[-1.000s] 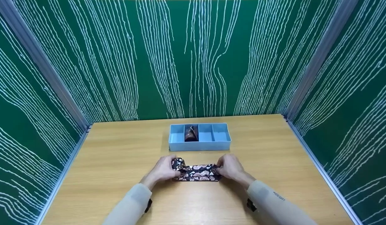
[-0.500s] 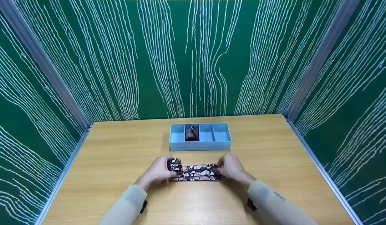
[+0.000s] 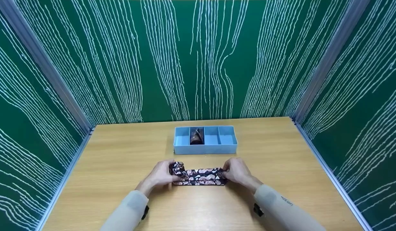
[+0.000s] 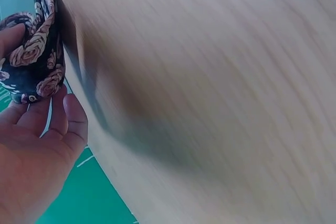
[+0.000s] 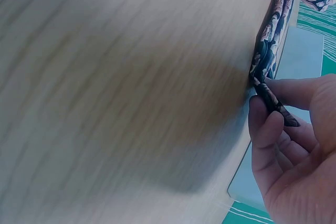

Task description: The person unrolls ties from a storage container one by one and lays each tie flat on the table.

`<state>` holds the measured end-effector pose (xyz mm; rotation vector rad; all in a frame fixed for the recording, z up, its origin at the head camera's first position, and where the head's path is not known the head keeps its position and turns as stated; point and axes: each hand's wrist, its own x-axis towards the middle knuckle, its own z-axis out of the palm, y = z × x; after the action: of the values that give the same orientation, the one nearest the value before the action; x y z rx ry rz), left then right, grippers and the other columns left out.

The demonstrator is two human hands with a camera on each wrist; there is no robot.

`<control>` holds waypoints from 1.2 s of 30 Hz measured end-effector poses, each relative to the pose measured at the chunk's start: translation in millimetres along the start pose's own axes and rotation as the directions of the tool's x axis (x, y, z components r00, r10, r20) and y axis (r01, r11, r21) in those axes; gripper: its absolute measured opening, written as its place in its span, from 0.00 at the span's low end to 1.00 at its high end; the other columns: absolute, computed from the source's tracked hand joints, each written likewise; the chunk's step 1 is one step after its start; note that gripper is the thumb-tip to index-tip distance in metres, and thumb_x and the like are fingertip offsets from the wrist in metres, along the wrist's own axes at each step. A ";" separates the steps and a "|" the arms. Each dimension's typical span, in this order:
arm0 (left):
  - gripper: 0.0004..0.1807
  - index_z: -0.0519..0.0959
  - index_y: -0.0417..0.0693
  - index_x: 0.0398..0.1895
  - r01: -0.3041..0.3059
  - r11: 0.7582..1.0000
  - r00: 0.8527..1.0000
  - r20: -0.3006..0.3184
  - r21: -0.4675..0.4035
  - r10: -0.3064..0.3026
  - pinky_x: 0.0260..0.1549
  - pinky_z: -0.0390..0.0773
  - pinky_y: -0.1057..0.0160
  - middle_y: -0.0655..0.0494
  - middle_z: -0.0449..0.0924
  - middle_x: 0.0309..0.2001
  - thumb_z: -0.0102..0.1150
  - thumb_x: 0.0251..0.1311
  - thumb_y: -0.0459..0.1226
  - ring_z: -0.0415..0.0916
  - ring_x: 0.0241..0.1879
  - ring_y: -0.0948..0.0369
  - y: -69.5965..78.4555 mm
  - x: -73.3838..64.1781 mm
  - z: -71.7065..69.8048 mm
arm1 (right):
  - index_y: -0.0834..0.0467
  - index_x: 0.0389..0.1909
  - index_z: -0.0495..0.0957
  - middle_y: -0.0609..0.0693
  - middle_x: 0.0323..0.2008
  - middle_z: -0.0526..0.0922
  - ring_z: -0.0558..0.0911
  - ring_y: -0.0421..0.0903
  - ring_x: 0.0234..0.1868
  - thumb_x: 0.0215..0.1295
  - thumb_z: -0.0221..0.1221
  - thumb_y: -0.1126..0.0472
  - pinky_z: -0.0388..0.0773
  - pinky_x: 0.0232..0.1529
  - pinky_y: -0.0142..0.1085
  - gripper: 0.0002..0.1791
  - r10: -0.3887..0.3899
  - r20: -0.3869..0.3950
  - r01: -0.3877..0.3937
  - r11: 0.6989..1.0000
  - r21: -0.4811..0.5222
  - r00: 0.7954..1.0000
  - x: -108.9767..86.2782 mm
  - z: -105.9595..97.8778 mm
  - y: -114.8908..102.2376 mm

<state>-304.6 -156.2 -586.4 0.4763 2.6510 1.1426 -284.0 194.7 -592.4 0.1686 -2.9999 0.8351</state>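
Observation:
A black cloth strip with a pink rose print lies lengthwise on the table in the head view. Its left end is coiled into a roll. My left hand grips this roll, thumb in front; in the left wrist view, the thumb presses the coil and the fingertips are beneath it. At the other end my right hand pinches the strip. The right wrist view shows the pinched end between thumb and curled fingers, slightly folded.
Beyond the hands stands a light blue box with several compartments. A dark brown rolled item sits in its second compartment from the left. Green panels with white wavy lines enclose the wooden table at the back and sides.
My left hand has moved a little to the left with the roll, and more flat strip shows between the hands. The right hand keeps its place and its pinch.

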 end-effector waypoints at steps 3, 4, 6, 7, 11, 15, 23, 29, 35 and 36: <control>0.44 0.78 0.36 0.74 -0.003 1.000 1.000 -0.009 0.001 0.003 0.76 0.78 0.36 0.39 0.88 0.64 0.85 0.53 0.39 0.85 0.65 0.43 -2.0 -0.8 -0.9 | 0.56 0.31 0.93 0.51 0.33 0.95 0.90 0.50 0.39 0.57 0.79 0.66 0.92 0.50 0.50 0.04 0.025 0.023 -0.025 1.000 0.018 0.999 0.3 -1.0 -0.5; 0.43 0.79 0.37 0.73 -0.007 1.000 1.000 -0.010 0.002 0.007 0.76 0.79 0.37 0.41 0.89 0.63 0.85 0.53 0.39 0.85 0.64 0.45 -2.4 -1.3 -1.3 | 0.56 0.32 0.93 0.51 0.33 0.95 0.90 0.50 0.39 0.57 0.79 0.67 0.92 0.50 0.50 0.04 0.031 0.030 -0.032 0.999 0.021 0.999 0.5 -1.3 -0.7; 0.38 0.82 0.41 0.68 -0.015 1.000 1.000 -0.009 -0.001 0.015 0.73 0.82 0.38 0.45 0.90 0.58 0.85 0.53 0.38 0.86 0.60 0.48 -2.9 -1.9 -2.0 | 0.56 0.32 0.93 0.51 0.34 0.95 0.89 0.50 0.40 0.57 0.79 0.67 0.92 0.51 0.50 0.05 0.037 0.039 -0.038 0.999 0.024 0.999 0.9 -1.8 -1.1; 0.37 0.82 0.41 0.68 -0.014 1.000 1.000 -0.009 -0.002 0.014 0.72 0.82 0.38 0.46 0.90 0.57 0.85 0.53 0.38 0.86 0.59 0.49 -3.4 -2.6 -2.7 | 0.56 0.32 0.93 0.51 0.34 0.95 0.89 0.50 0.40 0.58 0.79 0.67 0.92 0.51 0.50 0.05 0.039 0.045 -0.040 0.999 0.026 0.998 1.0 -1.7 -1.4; 0.41 0.79 0.39 0.71 0.022 1.000 1.000 -0.010 -0.012 -0.022 0.76 0.79 0.37 0.44 0.89 0.62 0.85 0.54 0.38 0.85 0.63 0.47 -4.8 -5.2 -4.6 | 0.56 0.32 0.93 0.51 0.34 0.95 0.89 0.49 0.39 0.58 0.79 0.66 0.91 0.50 0.50 0.04 0.019 0.042 -0.020 1.000 0.014 0.999 1.9 -1.1 -1.2; 0.45 0.76 0.37 0.75 0.066 0.997 0.998 -0.009 -0.034 -0.066 0.78 0.76 0.35 0.40 0.86 0.66 0.86 0.54 0.38 0.83 0.67 0.43 -6.5 -6.5 -6.2 | 0.56 0.33 0.93 0.50 0.34 0.94 0.88 0.49 0.39 0.58 0.78 0.66 0.91 0.50 0.49 0.04 0.019 0.042 -0.019 1.000 0.014 0.999 2.0 -1.1 -0.5; 0.27 0.83 0.47 0.56 0.000 1.000 1.000 -0.014 -0.022 0.000 0.59 0.88 0.53 0.51 0.91 0.46 0.79 0.50 0.31 0.88 0.38 0.57 -16.0 -8.4 -11.6 | 0.58 0.33 0.93 0.51 0.34 0.94 0.89 0.51 0.41 0.58 0.78 0.66 0.90 0.51 0.51 0.04 0.014 0.023 -0.014 1.000 0.025 1.000 1.1 -0.2 2.7; 0.28 0.82 0.48 0.58 0.032 0.997 0.999 0.011 -0.066 -0.032 0.40 0.91 0.60 0.51 0.92 0.41 0.75 0.51 0.26 0.87 0.24 0.56 -19.7 -13.4 -17.6 | 0.57 0.37 0.93 0.53 0.38 0.95 0.90 0.51 0.43 0.60 0.78 0.66 0.91 0.53 0.52 0.05 0.044 0.024 -0.045 0.998 0.040 0.999 -0.6 -0.7 2.2; 0.31 0.83 0.49 0.61 0.029 1.000 0.999 -0.037 0.003 -0.029 0.49 0.89 0.56 0.51 0.91 0.47 0.77 0.50 0.28 0.85 0.36 0.60 -22.6 -17.1 -21.5 | 0.56 0.36 0.93 0.52 0.38 0.95 0.89 0.50 0.42 0.61 0.79 0.64 0.90 0.52 0.52 0.05 0.058 0.012 -0.058 0.998 0.038 0.998 -2.0 0.9 4.5; 0.32 0.82 0.48 0.62 0.028 1.000 0.999 -0.042 0.013 -0.028 0.50 0.89 0.55 0.51 0.91 0.48 0.77 0.50 0.28 0.86 0.37 0.60 -23.3 -17.9 -22.1 | 0.56 0.35 0.93 0.52 0.38 0.95 0.89 0.50 0.41 0.60 0.80 0.64 0.90 0.52 0.52 0.05 0.058 0.009 -0.058 0.998 0.038 0.998 -1.7 1.0 5.0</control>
<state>-299.9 -192.7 -587.4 0.4208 2.6940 1.1395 -282.9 198.6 -595.9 0.0857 -3.0109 0.8989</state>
